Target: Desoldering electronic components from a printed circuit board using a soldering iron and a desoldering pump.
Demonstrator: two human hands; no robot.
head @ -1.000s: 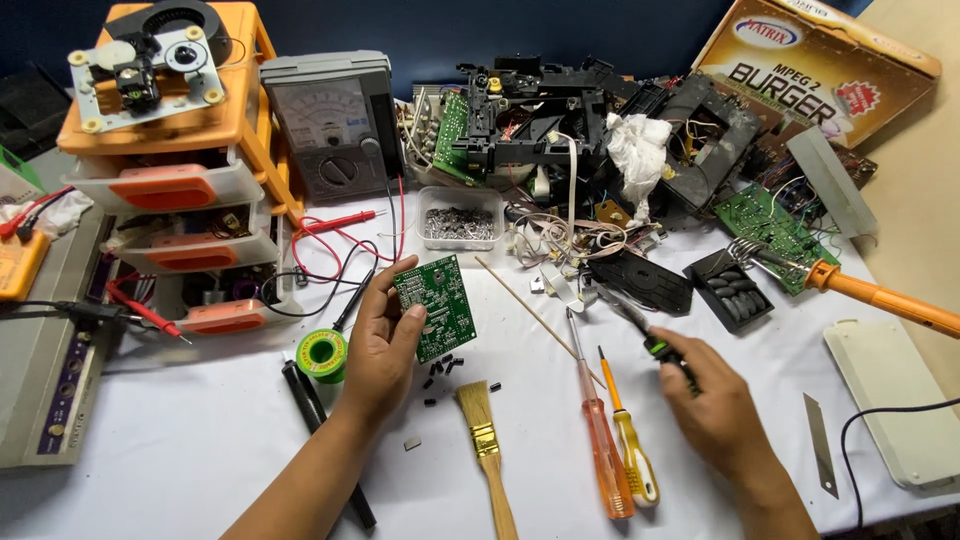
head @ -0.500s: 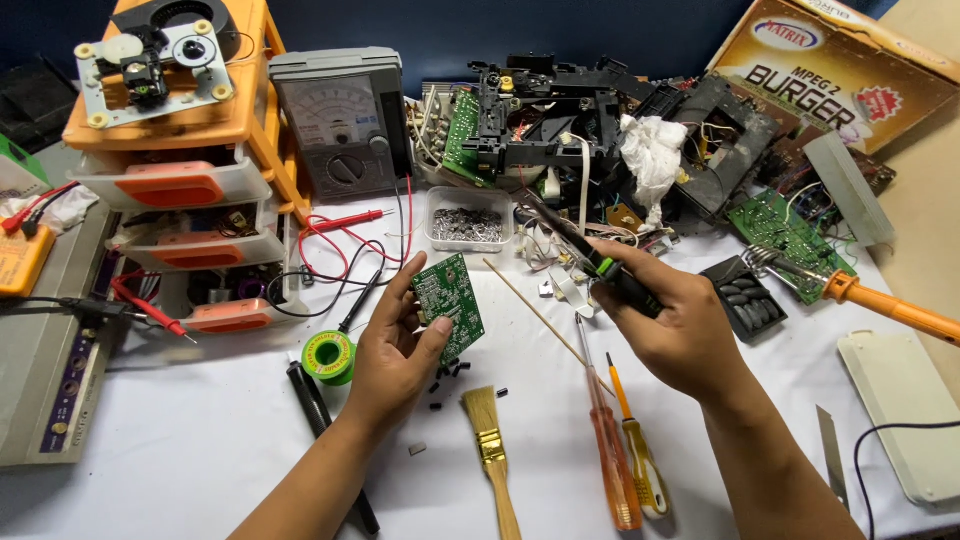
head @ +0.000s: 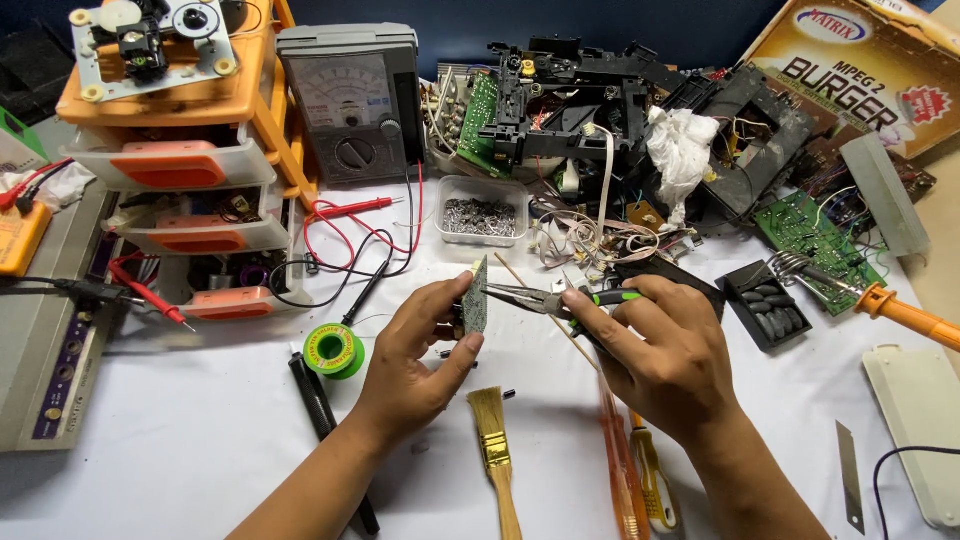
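My left hand (head: 420,350) holds a small green circuit board (head: 477,296) upright and edge-on above the white table. My right hand (head: 655,355) grips needle-nose pliers (head: 545,298) with green and black handles. The pliers' tips point left and touch the board's edge. A small paintbrush (head: 494,450) lies on the table just below both hands. Two orange-handled screwdrivers (head: 635,470) lie under my right wrist.
An analog multimeter (head: 350,100) with red and black leads stands behind. An orange drawer unit (head: 185,170) is at the left. A green solder spool (head: 333,350), a clear box of small parts (head: 483,212), dismantled electronics (head: 600,110) and a soldering iron (head: 900,310) surround the hands.
My right hand picked up the pliers from the table and brought them left to the board. My left hand turned the board from flat-facing to edge-on.
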